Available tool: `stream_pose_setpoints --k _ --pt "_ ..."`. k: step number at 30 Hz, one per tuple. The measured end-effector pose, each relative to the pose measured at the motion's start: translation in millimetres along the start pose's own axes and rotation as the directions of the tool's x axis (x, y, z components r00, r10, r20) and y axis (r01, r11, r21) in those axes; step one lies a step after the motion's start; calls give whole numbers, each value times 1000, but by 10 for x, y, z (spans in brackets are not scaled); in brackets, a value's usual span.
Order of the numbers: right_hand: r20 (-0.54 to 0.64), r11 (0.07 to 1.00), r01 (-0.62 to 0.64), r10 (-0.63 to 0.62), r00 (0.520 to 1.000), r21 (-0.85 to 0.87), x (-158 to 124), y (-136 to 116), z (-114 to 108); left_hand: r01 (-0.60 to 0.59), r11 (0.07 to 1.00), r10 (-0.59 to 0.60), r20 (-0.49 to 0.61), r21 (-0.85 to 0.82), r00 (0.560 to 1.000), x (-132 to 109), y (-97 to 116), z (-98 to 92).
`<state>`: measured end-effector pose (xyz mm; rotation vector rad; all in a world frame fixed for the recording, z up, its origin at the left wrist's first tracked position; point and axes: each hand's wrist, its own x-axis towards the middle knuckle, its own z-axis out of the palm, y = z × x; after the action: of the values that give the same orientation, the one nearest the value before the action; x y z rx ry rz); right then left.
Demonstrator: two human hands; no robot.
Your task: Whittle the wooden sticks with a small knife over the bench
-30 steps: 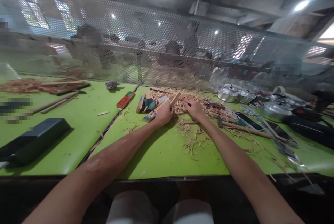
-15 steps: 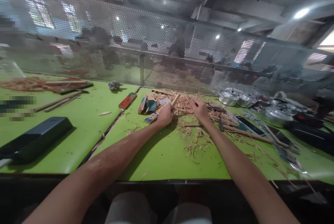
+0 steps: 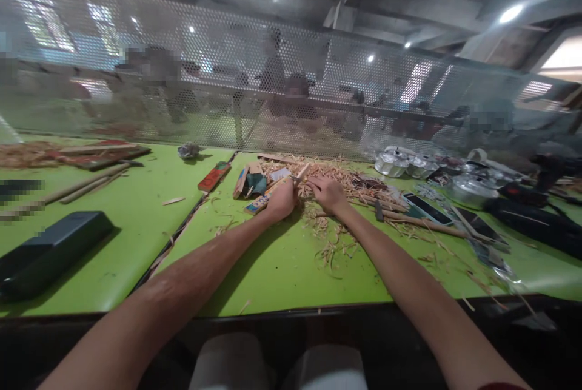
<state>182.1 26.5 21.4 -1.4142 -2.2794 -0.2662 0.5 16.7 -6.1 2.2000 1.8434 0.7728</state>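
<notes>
My left hand [image 3: 280,201] is closed around a pale wooden stick [image 3: 302,172], which points up and away from me. My right hand [image 3: 331,195] is close beside it on the right, fingers bent in and almost touching the stick. A thin, greyish blade-like tool seems to run from the right fingers across the wood, but it is mostly hidden. Behind both hands lies a heap of curled wood shavings [image 3: 350,173]. A colourful painted strip [image 3: 257,204] lies just left of my left hand, near a dark green cloth-like piece [image 3: 255,184].
A red and green block [image 3: 213,177] and a long dark case [image 3: 57,250] lie to the left. On the right are a hammer-like tool's head [image 3: 379,210], a phone [image 3: 427,209] and shiny metal pots [image 3: 393,162]. A perforated metal screen [image 3: 213,105] stands behind, with people beyond.
My right hand has moved left and inward, from apart to right beside the stick in my left hand. The view has shifted slightly; the left hand keeps its grip.
</notes>
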Motion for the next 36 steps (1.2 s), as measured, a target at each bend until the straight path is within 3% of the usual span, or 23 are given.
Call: stream_pose_setpoints --k 7,11,13,16,19,24,28,36 --pt "-1 997 -38 38 999 -71 -20 -71 2 -11 999 11 4 36 1000 -1 -6 -25" --pt "-61 987 -155 153 986 -32 15 66 -17 11 998 -12 23 55 1000 -36 49 -43" --pt "-99 959 -282 279 955 -16 18 253 -56 -4 997 1 41 78 999 -69 94 -49" --pt "-152 872 -490 485 861 9 -15 586 -136 -77 990 69 69 119 995 -116 158 -51" --pt "-207 827 -560 558 803 57 -45 764 -195 -96 986 87 70 137 994 -133 186 -59" --pt "-202 887 -455 462 864 80 -1 582 -177 -32 991 32 1 129 999 -134 178 -81" --pt "-175 922 -377 388 905 90 42 438 -124 -57 992 64 -57 111 996 -132 165 -77" --pt "-252 964 -93 158 955 251 57 265 -129 4 997 -7 -41 -77 999 -49 54 -47"
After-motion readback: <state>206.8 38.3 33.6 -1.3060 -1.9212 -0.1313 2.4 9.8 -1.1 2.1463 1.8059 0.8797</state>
